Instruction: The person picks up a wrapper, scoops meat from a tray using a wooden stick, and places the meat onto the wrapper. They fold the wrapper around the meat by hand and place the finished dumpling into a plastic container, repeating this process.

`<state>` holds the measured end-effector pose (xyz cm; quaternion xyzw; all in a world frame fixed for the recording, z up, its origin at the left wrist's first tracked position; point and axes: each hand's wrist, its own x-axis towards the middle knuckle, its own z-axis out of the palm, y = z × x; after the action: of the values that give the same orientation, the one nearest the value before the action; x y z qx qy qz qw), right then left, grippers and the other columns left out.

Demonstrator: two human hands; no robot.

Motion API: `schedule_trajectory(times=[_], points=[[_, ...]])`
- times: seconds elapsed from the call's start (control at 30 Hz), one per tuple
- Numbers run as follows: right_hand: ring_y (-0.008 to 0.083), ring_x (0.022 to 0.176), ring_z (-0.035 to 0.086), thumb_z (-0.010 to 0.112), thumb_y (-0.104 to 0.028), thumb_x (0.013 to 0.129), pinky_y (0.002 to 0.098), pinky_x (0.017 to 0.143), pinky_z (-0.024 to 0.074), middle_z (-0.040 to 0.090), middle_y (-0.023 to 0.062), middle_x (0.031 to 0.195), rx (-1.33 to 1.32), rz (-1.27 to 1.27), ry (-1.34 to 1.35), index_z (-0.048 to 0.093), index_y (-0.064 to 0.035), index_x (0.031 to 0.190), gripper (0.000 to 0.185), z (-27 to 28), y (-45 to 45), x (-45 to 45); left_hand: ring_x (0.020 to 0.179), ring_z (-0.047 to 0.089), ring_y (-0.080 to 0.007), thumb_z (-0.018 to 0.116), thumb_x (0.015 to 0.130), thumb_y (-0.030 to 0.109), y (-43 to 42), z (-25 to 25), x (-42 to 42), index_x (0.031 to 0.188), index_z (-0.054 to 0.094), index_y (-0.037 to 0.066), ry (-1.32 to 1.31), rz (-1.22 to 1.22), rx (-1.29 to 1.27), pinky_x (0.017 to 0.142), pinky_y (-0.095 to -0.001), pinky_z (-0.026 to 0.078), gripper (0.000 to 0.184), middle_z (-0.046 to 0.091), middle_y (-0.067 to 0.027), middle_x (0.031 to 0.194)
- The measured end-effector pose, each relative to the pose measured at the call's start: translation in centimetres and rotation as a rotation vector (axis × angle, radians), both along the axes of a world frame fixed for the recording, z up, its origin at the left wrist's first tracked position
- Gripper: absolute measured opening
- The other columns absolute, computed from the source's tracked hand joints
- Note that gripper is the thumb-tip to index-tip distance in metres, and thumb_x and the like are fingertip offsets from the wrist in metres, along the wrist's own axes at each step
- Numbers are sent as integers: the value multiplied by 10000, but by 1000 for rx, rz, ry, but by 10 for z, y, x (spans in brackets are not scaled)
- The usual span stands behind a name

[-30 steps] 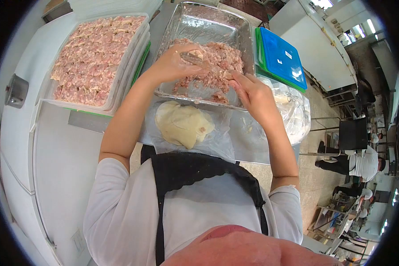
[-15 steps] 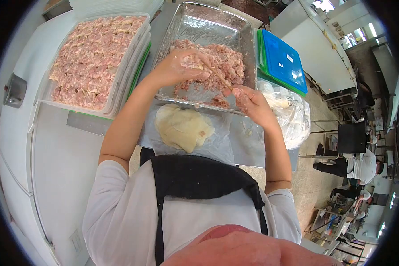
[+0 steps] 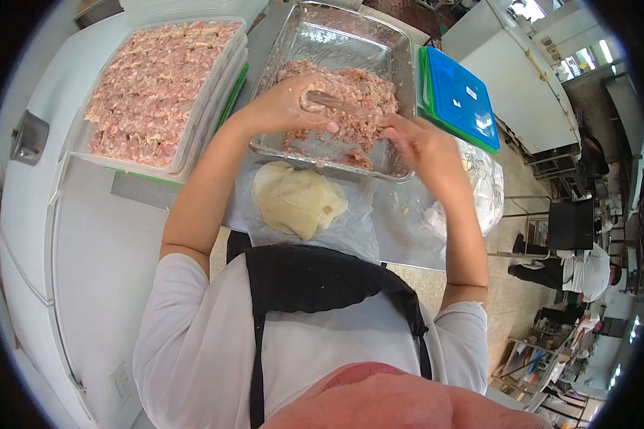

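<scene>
My left hand is cupped over the metal tray, fingers curled round a dumpling wrapper with meat in it, mostly hidden by the fingers. Between thumb and fingers, my right hand grips a thin wooden stick, smeared by motion. The stick's far end reaches the opening of my left hand. Under both hands lies a heap of minced meat in the tray. Closer to my body, a pile of pale yellow wrappers rests on a clear plastic sheet.
Left of the tray stand stacked plastic containers, the top one filled with rows of meat-filled pieces. Blue and green lids and a plastic bag lie to the right. A metal pot is at far left. Co-workers are beyond.
My right hand has moved up and to the right, and the stick now lies flatter, its end at my left hand. My left hand has shifted only slightly.
</scene>
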<state>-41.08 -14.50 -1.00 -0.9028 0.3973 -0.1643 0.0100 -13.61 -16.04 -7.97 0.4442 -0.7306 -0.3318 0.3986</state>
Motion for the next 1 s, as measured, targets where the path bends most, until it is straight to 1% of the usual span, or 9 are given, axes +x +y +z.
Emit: schedule_trajectory(times=[0.13,0.27,0.33,0.4,0.47,0.57,0.63,0.7,1.0], points=[[352,932,650,563,-273,950,389,785,516,660,196,1062,191,48,-289,600,-55,1217,347,20,6,-19,1020,601,-171,842,716,238,8,-3,4,1130,642,69,19,121,-25,908,-321,463,490,658,-99,1082],[363,987,639,548,-290,960,398,830,504,659,213,1063,171,112,-204,606,-47,1221,362,-12,7,0,1000,591,-153,835,725,216,30,24,1,1123,646,71,-30,149,-130,882,-315,476,464,657,-62,1071],[271,1012,637,537,-305,982,336,876,467,664,200,1100,293,20,-280,599,13,1206,393,-33,-10,0,980,588,-143,833,729,204,45,43,10,1099,652,72,-58,243,-192,867,-314,481,433,658,-43,1070],[262,1018,636,539,-294,981,332,878,467,663,193,1115,303,27,-308,594,12,1214,389,-59,-34,-4,932,575,-117,823,726,161,65,57,38,1061,656,71,-30,247,44,835,-297,478,385,655,-28,1027],[250,1030,634,557,-283,969,321,892,462,667,185,1124,345,-7,-347,603,11,1205,380,-91,-57,-7,879,570,-110,784,761,179,97,81,69,1090,643,55,-137,313,-253,818,-273,472,378,646,-29,922],[239,1059,626,575,-287,959,309,917,451,669,187,1128,425,-78,-412,620,11,1188,378,-120,-69,-3,893,584,-120,740,784,134,132,99,140,1118,639,63,8,576,-152,794,-263,475,355,650,-30,985],[308,1007,654,585,-289,944,344,878,481,674,206,1074,334,6,-498,655,-17,1143,344,-140,-81,-5,908,586,-129,720,795,115,150,95,203,1145,626,56,-14,691,-86,769,-262,477,367,645,-39,1035],[267,1037,649,589,-286,944,332,894,473,679,187,1098,357,-70,-515,644,2,1155,361,-138,-77,-5,889,625,-160,728,798,200,165,73,256,1189,602,49,-340,959,-197,803,-296,494,437,652,-56,973],[247,1049,645,598,-232,942,325,918,467,678,186,1119,361,-63,-507,644,19,1156,333,-136,-67,-2,901,650,-277,747,771,224,172,48,307,1401,448,152,-693,1132,10,796,-355,499,701,661,-129,956]])
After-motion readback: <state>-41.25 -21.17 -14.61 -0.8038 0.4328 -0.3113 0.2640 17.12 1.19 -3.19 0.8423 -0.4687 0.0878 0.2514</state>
